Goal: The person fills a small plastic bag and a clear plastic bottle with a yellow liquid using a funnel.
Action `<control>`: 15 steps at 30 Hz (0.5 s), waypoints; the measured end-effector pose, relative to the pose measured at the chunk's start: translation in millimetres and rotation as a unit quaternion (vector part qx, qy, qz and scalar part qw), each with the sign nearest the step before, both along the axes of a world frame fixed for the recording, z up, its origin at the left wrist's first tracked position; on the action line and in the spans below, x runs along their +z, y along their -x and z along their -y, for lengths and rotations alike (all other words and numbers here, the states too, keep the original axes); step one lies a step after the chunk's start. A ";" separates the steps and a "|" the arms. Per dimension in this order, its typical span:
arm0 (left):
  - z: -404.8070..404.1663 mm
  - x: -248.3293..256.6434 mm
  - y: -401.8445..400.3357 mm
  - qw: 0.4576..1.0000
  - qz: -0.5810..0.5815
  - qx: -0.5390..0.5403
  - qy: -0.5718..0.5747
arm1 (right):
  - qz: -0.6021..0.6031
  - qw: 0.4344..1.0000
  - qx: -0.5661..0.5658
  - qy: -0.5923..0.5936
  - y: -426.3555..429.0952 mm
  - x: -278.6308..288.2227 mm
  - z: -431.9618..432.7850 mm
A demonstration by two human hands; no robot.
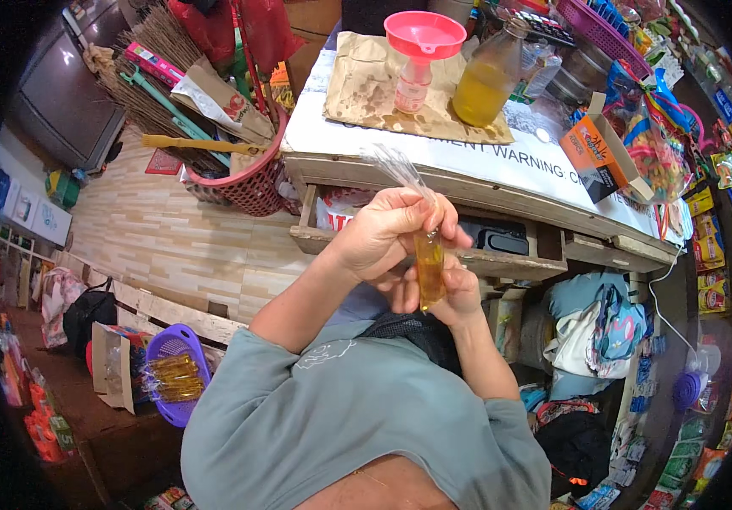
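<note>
A narrow clear plastic bag of yellow oil [431, 271] hangs upright in front of my chest. My left hand [397, 223] pinches its gathered neck, and the loose plastic top sticks up beyond the fingers. Lower down, my right hand [458, 293] is around the filled part, fingers bent against it. Beyond the hands, a pink funnel [426, 35] sits in the mouth of a small plastic bottle [412, 86]. Beside it stands a glass bottle of yellow oil [485, 83], uncapped. Both bottles are on oil-stained brown paper [366, 83].
A wooden drawer [512, 264] juts out below the tabletop. An orange box [595, 156] lies at the table's right. At left, a pink basket [238, 188] holds brooms; a purple basket [178, 341] holds several oil-filled bags. Hanging packets line the right side.
</note>
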State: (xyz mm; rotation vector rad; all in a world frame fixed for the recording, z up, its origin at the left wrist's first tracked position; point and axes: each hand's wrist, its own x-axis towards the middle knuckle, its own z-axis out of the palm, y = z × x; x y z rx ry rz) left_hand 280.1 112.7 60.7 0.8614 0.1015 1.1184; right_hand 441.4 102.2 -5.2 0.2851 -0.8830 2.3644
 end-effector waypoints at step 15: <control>13.0 -0.2 9.2 0.936 -0.343 -0.079 0.008 | 0.443 0.207 -0.444 -0.751 -39.0 118.1 -0.9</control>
